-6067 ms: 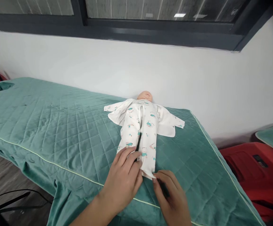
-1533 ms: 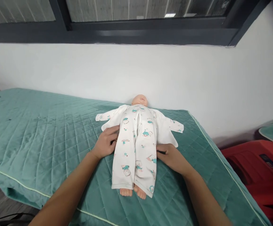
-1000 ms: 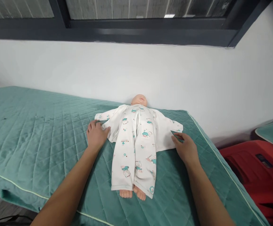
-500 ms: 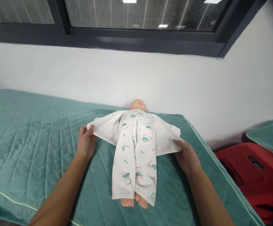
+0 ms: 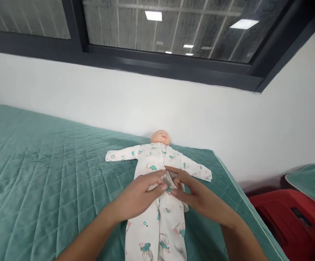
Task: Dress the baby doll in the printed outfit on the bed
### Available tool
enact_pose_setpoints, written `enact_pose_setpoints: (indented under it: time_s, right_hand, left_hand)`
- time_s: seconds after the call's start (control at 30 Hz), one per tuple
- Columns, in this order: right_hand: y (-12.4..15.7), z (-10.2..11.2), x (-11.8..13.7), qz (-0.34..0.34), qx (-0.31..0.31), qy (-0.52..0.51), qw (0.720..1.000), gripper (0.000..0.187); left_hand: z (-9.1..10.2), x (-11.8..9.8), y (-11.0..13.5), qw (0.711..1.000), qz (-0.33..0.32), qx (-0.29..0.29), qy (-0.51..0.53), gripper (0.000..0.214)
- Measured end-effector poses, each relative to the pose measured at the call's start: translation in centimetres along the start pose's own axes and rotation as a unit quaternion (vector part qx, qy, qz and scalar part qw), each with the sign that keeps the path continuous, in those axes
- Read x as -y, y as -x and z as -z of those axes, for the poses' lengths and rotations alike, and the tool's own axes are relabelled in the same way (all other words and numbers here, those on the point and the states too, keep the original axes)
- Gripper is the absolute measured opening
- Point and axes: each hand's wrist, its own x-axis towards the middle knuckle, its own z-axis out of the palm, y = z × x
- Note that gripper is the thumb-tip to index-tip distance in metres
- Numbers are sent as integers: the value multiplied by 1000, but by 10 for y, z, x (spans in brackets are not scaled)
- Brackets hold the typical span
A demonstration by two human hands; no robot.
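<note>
A baby doll lies on its back on the green quilted cover, its head close to the wall. It wears a white printed baby shirt, sleeves spread to both sides, and matching trousers. Over the doll's belly, my left hand has its fingers closed at the shirt's front edge. Facing it, my right hand pinches the other front edge, and the two sets of fingertips nearly meet. My hands hide part of the shirt's lower front. The doll's feet are outside the view.
The green quilted cover spreads widely to the left and ends in a piped edge on the right. Beyond that edge stands a red plastic object with green fabric over it. A white wall and dark-framed window rise behind.
Both hands have moved inward from the spread shirt flaps to the middle of the doll's front. The flaps are folded in over the body, and the printed sleeves now show. The view has tilted up.
</note>
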Motion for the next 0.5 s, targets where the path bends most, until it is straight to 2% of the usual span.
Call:
enact_pose_setpoints:
  time_s: [0.03, 0.1, 0.17, 0.23, 0.3, 0.33, 0.4, 0.5]
  right_hand:
    - [-3, 4, 2, -11, 3, -8, 1000, 26]
    - [-16, 14, 0, -34, -26, -37, 998, 32]
    - [-41, 20, -7, -51, -110, -37, 992, 37]
    - [-73, 19, -18, -78, -236, -4, 968, 39]
    - [-104, 10, -30, -102, -338, 32, 935, 35]
    - [-116, 4, -35, -104, -362, 55, 925, 32]
    - [-132, -9, -43, -100, -375, 94, 917, 28]
    - [-136, -20, -49, -95, -375, 116, 915, 30]
  left_hand:
    - [0, 1, -4, 999, 21, -26, 6, 29]
    - [4, 9, -19, 991, 72, -115, 18, 28]
    - [11, 24, -44, 976, 92, -198, -5, 23]
    - [16, 39, -75, 966, 73, -244, -39, 18]
    - [17, 51, -106, 969, 65, -230, -70, 19]
    - [16, 55, -119, 971, 74, -211, -87, 19]
    - [13, 62, -136, 972, 99, -171, -125, 19]
    - [12, 70, -145, 973, 103, -138, -152, 18]
